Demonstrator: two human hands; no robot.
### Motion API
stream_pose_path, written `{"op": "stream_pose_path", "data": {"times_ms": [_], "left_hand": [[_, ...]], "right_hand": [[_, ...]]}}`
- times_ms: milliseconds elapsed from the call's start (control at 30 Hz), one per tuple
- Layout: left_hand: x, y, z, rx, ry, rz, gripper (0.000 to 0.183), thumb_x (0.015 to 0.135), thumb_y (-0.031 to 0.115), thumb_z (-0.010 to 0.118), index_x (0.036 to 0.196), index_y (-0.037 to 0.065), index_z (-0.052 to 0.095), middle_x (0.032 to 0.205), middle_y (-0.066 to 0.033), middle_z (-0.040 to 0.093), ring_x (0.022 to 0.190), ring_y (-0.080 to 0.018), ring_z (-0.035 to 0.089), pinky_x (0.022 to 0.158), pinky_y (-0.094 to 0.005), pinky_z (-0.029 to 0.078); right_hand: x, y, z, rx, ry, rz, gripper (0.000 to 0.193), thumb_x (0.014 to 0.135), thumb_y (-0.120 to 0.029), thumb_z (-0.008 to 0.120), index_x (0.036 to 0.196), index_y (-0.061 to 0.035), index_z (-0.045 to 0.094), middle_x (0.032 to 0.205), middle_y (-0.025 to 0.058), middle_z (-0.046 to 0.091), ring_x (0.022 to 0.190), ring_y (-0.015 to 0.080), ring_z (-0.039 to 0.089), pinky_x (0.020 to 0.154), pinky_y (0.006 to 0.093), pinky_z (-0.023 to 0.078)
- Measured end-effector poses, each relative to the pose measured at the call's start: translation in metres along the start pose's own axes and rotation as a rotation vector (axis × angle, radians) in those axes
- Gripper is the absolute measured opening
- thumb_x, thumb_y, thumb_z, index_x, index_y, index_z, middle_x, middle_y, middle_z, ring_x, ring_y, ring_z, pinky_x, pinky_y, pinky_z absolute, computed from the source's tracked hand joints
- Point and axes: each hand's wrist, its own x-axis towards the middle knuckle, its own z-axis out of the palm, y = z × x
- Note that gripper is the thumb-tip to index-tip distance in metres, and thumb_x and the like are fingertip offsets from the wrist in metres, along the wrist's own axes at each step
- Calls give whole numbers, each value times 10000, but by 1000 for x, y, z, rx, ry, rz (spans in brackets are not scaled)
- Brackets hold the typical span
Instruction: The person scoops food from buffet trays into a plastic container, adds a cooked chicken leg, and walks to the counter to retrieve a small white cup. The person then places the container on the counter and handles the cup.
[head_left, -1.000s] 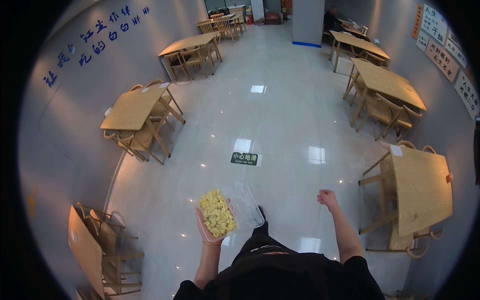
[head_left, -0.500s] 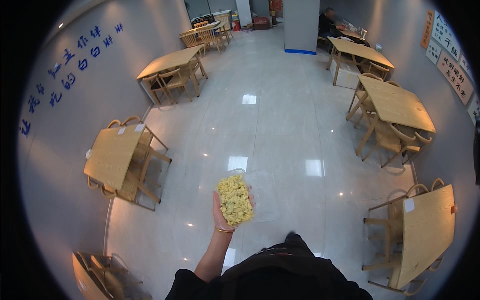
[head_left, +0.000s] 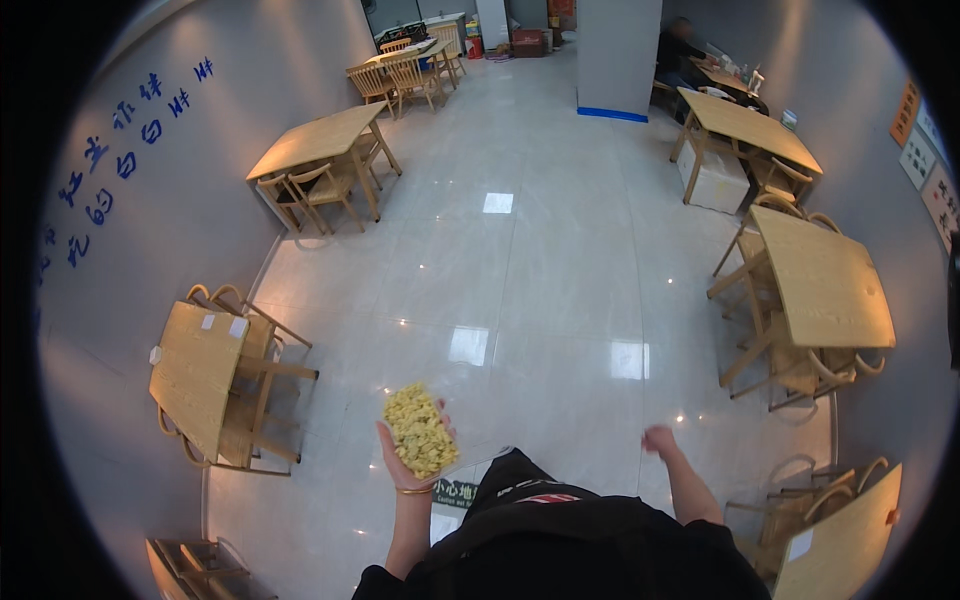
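Two bare hands are showing above the person's dark top, with a glossy tiled floor [head_left: 540, 300] below them. Left hand [head_left: 410, 462] is cupping, palm up, a clear tray of yellow food pieces [head_left: 420, 432]; the fingers are wrapping its underside and near edge, and a thin bangle [head_left: 413, 490] is sitting on the wrist just behind the grasp. Left of that hand, a light wooden table [head_left: 195, 375] with chairs is standing against the grey wall. Just below and right of the tray, a dark floor sign [head_left: 456, 492] is lying on the tiles, partly hidden by the top. Right hand [head_left: 660, 440] is hanging well apart from the tray, holding nothing, fingers loosely curled. Right of it, another wooden table [head_left: 825, 280] with chairs is standing near the wall.
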Motion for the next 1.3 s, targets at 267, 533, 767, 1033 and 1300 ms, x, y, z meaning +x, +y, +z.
{"op": "stream_pose_path", "data": {"times_ms": [267, 533, 767, 1033, 1300], "left_hand": [[189, 13, 1, -94, 11, -13, 778, 889, 637, 386, 1412, 64, 322, 1352, -245, 413, 1086, -359, 539, 909, -471, 463], [413, 16, 71, -19, -128, -145, 769, 894, 642, 371, 1415, 78, 317, 1323, -244, 436, 1040, -356, 559, 866, -483, 486], [561, -3, 76, -44, -46, -169, 766, 896, 638, 368, 1419, 81, 309, 1322, -245, 441, 1024, -356, 564, 851, -489, 492], [693, 8, 82, -44, -11, -32, 778, 880, 627, 409, 1431, 89, 300, 1375, -244, 387, 1087, -360, 532, 909, -490, 458], [859, 28, 74, -53, 66, -6, 739, 887, 603, 423, 1414, 92, 342, 1363, -257, 404, 1114, -382, 523, 917, -509, 454]], "right_hand": [[151, -247, 9, 386, -66, -203, 254, 894, -230, 579, 1053, -36, 614, 816, 93, 670, 642, 163, 641, 512, 277, 504], [149, -33, 26, -782, -309, -216, 245, 779, -308, 588, 717, -82, 660, 686, 118, 649, 585, 278, 627, 519, 417, 480], [216, -35, 3, 136, -126, 636, 181, 777, -233, 587, 696, -81, 643, 666, 93, 654, 584, 257, 635, 545, 404, 494], [505, -359, -94, -502, -108, -137, 231, 752, -297, 617, 638, -97, 637, 627, 101, 632, 582, 230, 623, 569, 379, 494], [664, -704, -105, 435, -54, -256, 215, 881, -184, 571, 1007, -20, 629, 754, 74, 652, 603, 149, 620, 501, 274, 490]]}}
